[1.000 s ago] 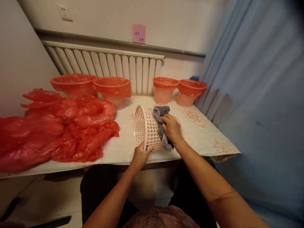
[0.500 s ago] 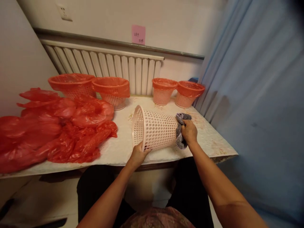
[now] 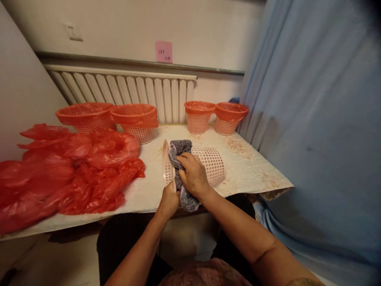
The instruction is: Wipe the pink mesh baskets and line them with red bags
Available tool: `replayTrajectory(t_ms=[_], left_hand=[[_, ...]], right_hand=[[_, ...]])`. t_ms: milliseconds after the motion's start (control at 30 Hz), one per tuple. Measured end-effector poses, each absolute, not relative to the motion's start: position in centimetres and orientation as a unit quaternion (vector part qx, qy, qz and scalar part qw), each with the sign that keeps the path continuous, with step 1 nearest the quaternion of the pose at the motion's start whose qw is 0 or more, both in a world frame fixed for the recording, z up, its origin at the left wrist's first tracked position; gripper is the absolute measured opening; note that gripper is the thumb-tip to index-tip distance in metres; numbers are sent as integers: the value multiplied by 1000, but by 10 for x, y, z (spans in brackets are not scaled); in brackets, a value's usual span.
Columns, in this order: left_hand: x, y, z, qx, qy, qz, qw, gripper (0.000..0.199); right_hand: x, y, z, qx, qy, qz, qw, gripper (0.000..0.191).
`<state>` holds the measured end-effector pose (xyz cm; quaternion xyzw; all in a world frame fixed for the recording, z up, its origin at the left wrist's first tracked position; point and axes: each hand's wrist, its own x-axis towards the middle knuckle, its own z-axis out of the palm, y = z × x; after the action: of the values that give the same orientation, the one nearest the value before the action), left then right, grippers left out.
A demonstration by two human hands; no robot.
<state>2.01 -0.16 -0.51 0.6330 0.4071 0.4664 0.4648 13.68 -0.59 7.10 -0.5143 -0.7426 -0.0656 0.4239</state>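
Note:
A pale pink perforated plastic wastebasket [image 3: 212, 165] lies on its side on the table, its mouth facing left. My left hand [image 3: 169, 201] is closed around the near part of its rim. A grey cloth [image 3: 181, 148] with a lilac edge is pressed to the basket's outer wall just beside the rim, and my right hand [image 3: 193, 175] grips it from above. Part of the cloth hangs down past the near side of the basket. Cloth and hand hide the basket's middle.
A heap of red plastic bags [image 3: 89, 167] covers the table's left side. Along the back stand two lined baskets [image 3: 135, 123] at left and two more [image 3: 199, 119] at right, before a radiator [image 3: 127, 89]. A blue curtain [image 3: 297, 131] borders the tablecloth [image 3: 253, 171].
My right hand has carried the cloth leftward along the basket, from its base end to near the rim. My left hand still holds the rim. The view has shifted slightly.

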Motion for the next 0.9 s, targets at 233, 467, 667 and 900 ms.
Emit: replayTrajectory(t_ms=[233, 467, 667, 900], left_hand=[[20, 7, -9, 606, 449, 445, 483, 30], [22, 7, -2, 591, 442, 444, 507, 31], [23, 6, 7, 567, 444, 447, 531, 32], [21, 14, 4, 589, 443, 440, 513, 27]], right_hand=[[192, 15, 55, -572, -732, -106, 355, 39], [289, 38, 25, -677, -640, -122, 342, 36], [319, 35, 10, -723, -565, -127, 377, 37], [265, 28, 23, -694, -593, -135, 385, 37]])
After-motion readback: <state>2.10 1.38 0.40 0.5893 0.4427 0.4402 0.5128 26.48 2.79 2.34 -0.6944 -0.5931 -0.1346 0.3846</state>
